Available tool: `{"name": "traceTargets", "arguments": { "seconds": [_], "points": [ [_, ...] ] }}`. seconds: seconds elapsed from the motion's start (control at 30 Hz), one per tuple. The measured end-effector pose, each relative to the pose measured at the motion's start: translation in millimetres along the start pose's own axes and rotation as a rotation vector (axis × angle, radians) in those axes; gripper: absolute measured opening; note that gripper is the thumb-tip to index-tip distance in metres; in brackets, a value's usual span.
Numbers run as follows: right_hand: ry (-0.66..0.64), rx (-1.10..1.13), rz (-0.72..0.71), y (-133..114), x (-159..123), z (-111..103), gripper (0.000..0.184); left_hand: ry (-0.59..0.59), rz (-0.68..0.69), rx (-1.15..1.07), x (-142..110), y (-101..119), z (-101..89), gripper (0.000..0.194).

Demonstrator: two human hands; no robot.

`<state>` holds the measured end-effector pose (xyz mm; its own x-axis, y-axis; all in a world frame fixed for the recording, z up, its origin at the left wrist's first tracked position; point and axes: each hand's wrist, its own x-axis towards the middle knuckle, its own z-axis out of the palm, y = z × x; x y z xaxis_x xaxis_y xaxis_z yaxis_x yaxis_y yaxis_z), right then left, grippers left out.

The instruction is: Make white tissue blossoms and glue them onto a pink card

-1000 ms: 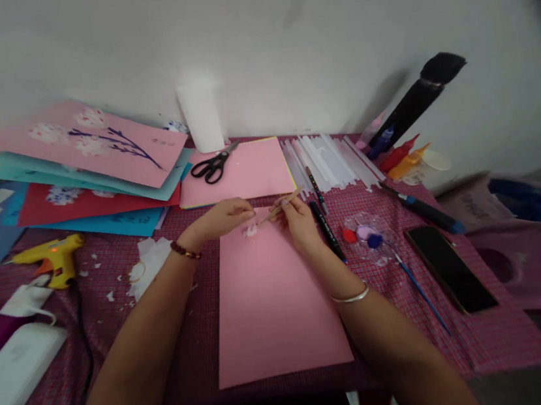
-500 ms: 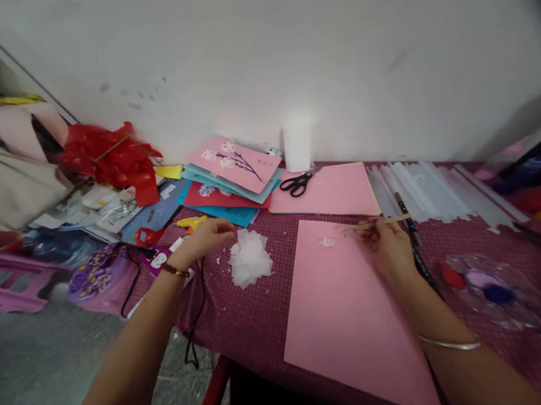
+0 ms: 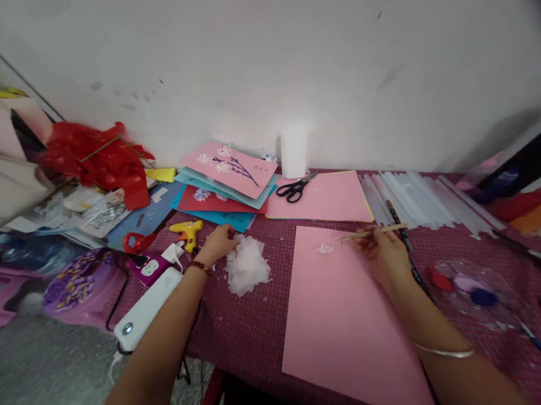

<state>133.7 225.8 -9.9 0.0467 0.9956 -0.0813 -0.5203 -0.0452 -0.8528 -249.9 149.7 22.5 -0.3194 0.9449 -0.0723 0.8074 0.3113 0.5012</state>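
Note:
A sheet of pink paper (image 3: 339, 325) lies before me, with a small white textured patch (image 3: 324, 248) near its top. My right hand (image 3: 385, 255) rests at the sheet's right edge, closed around a thin wooden stick (image 3: 391, 228) whose tip points left toward that patch. Just beyond the sheet's left side is a loose pile of thin white paper squares (image 3: 247, 266). At the upper left of this pile is my left hand (image 3: 219, 243), its fingers curled together; whatever they may hold is too small to make out.
Black scissors (image 3: 293, 190) lie on pink sheets behind. Decorated cards (image 3: 227, 168) are stacked left of them. A yellow glue gun (image 3: 188, 233) and a white power bank (image 3: 149, 309) sit at left. Clear sticks (image 3: 413, 198) and a paint palette (image 3: 473, 292) are at right.
The view has shifted slightly, showing more of the glue gun and the power bank. My left hand's fingers have curled lower beside the white squares. My right hand still holds the stick near the patch.

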Motion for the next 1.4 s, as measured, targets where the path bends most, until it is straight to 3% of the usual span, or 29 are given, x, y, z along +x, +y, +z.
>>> {"name": "traceTargets", "arguments": {
  "seconds": [0.1,0.2,0.43,0.63,0.93,1.1,1.17,1.3,1.4],
  "points": [
    [-0.026,0.007,0.004,2,1,0,0.020,-0.064,-0.028,-0.014,2,2,-1.0,0.011],
    [-0.019,0.017,-0.012,2,1,-2,0.023,-0.083,-0.036,-0.037,-4,6,-9.7,0.014],
    [-0.029,0.033,-0.001,-4,3,-3,0.025,0.041,-0.071,-0.076,-5,7,-29.1,0.019],
    [-0.064,0.039,-0.020,0,5,-7,0.023,-0.035,-0.092,-0.034,0,7,-15.9,0.021],
    [-0.061,0.017,-0.049,-3,5,-4,0.022,-0.094,-0.072,0.047,5,13,-2.2,0.008],
    [-0.084,0.004,-0.010,-17,-2,4,0.023,-0.045,-0.021,0.043,1,11,-20.4,0.016],
    [-0.094,-0.024,0.014,-20,-5,4,0.025,0.049,-0.032,0.016,-2,13,-31.7,0.020],
    [-0.062,-0.076,0.042,-19,-11,1,0.028,0.157,-0.010,-0.156,-17,45,-42.3,0.018],
    [-0.035,-0.102,0.035,-12,-15,-2,0.028,0.085,0.041,-0.362,-30,85,-28.9,0.015]
  ]
}}
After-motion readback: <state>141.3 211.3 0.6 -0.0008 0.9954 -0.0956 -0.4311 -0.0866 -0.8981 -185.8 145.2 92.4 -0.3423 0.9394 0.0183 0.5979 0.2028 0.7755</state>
